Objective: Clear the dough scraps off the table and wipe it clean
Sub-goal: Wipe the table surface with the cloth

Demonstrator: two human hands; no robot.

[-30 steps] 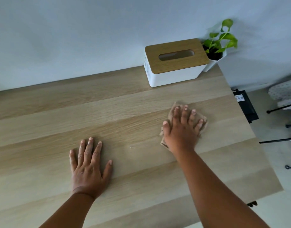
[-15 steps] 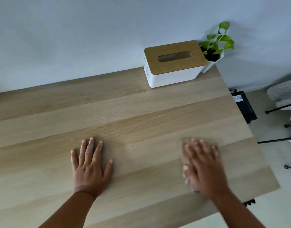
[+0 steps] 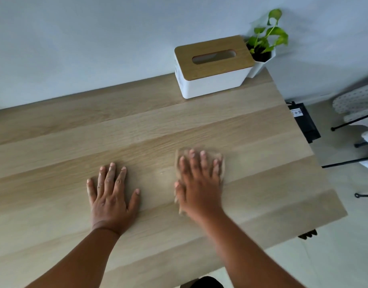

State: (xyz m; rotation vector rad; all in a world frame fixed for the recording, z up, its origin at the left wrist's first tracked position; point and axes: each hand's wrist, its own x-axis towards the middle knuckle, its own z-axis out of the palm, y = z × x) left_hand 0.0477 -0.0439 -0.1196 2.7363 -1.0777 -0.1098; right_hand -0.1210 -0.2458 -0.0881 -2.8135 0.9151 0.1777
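Head | left hand [image 3: 110, 201] flat, empty on wood-grain table [image 3: 251, 125] | right hand [image 3: 197, 190] flat on tan cloth [image 3: 219, 163]

— Where does the view look from?

— From the person's head, forward and steeply down onto the worktop [image 3: 137, 125], close enough that both forearms enter from the bottom edge.

— Which way does it face?

— Toward the wall behind the worktop; the tissue box [image 3: 212, 67] and potted plant [image 3: 264, 44] stand at the far right corner. The floor shows past the right edge.

— Any second view?

— None; the wide lens bends the edges.
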